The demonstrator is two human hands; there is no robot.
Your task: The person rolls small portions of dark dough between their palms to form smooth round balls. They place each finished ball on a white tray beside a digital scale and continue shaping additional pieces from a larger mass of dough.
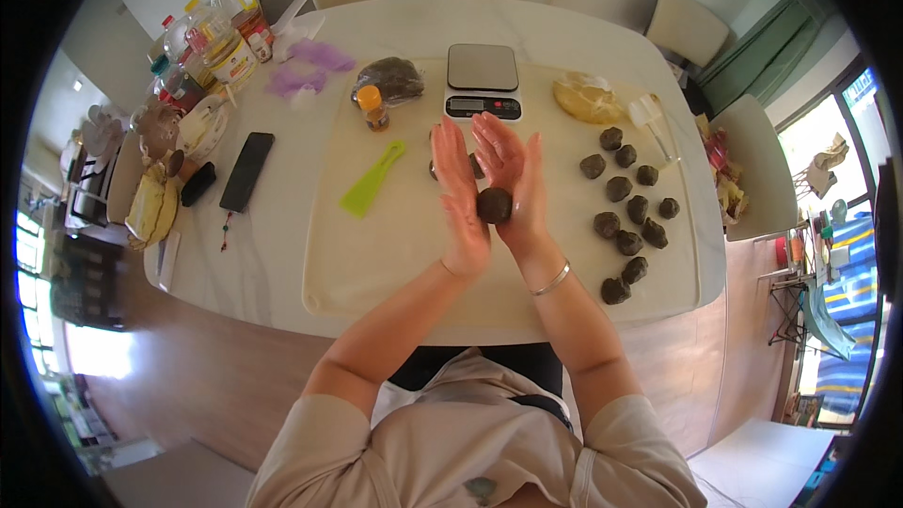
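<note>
A dark ball of dough or paste [494, 205] is held between my two palms above the cream mat [395, 261]. My left hand [460, 201] presses on its left side with the fingers extended forward. On the other side my right hand [520, 187] cups it, a silver bangle on the wrist. Behind my hands a few more dark lumps [477, 165] are partly hidden. Several dark lumps [619, 189] lie spread over the mat's right part. A kitchen scale [483, 77] stands just beyond my fingertips, its pan bare.
Left of my hands are a green spatula [374, 180], an orange-capped bottle [372, 109], a plastic-wrapped dark mass [389, 80] and a phone [247, 172]. Oil bottles [222, 49] crowd the far left. Yellowish dough in plastic [588, 98] and a clear-handled tool [655, 128] lie far right.
</note>
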